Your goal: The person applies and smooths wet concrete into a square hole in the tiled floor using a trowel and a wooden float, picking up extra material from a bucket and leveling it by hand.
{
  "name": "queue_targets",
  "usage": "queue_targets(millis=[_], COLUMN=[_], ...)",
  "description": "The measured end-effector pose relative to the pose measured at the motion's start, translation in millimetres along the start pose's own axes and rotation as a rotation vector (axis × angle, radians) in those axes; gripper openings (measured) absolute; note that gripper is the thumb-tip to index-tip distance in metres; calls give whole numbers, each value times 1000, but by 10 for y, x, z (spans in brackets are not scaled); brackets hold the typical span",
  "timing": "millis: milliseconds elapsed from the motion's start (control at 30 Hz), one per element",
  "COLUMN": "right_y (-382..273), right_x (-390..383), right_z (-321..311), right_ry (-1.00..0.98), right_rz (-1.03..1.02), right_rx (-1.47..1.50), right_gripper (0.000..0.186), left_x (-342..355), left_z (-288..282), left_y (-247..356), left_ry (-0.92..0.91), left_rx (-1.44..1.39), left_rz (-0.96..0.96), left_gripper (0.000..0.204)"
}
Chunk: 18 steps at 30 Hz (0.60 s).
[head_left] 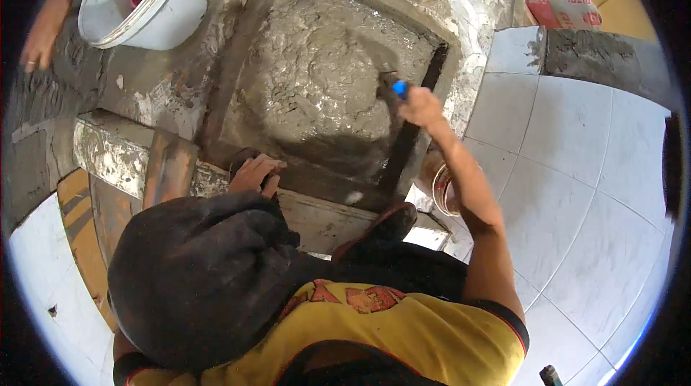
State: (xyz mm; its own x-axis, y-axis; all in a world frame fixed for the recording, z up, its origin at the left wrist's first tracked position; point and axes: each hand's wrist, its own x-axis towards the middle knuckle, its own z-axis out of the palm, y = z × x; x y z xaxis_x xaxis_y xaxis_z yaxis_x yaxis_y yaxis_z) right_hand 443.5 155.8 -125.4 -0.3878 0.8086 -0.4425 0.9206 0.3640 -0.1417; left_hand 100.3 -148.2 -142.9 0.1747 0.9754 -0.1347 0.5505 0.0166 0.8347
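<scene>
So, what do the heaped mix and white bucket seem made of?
The heaped mix looks like wet cement mortar: grey, lumpy, glistening. The white bucket is probably plastic, smooth with a soft sheen, judging by its pale wall and thick rim.

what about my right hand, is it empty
No, your right hand grips a blue-ended tool at the wet grey mix.

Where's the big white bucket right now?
The white bucket is at the upper left of the head view, between another person's hand and the wet cement.
</scene>
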Motion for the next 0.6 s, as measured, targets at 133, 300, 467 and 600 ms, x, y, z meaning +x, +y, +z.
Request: queue_targets(millis=[133,300,467,600], right_y=[396,952,984,980], right_x=[113,512,-73,-89], right_z=[-320,86,485,-62], right_ry=[-86,-399,-319,-271], right_rz=[145,382,8,-2], right_rx=[527,758,1216,671], right_gripper=[45,45,40,53], left_x=[44,50,58,29], left_z=[-33,103,-72,94], left_y=[22,-120,46,-279], left_ry=[-20,-79,-1,-79], left_rx=[16,-121,-19,128], left_rz=[-5,-23,-37,4], left_gripper=[32,31,31,29])
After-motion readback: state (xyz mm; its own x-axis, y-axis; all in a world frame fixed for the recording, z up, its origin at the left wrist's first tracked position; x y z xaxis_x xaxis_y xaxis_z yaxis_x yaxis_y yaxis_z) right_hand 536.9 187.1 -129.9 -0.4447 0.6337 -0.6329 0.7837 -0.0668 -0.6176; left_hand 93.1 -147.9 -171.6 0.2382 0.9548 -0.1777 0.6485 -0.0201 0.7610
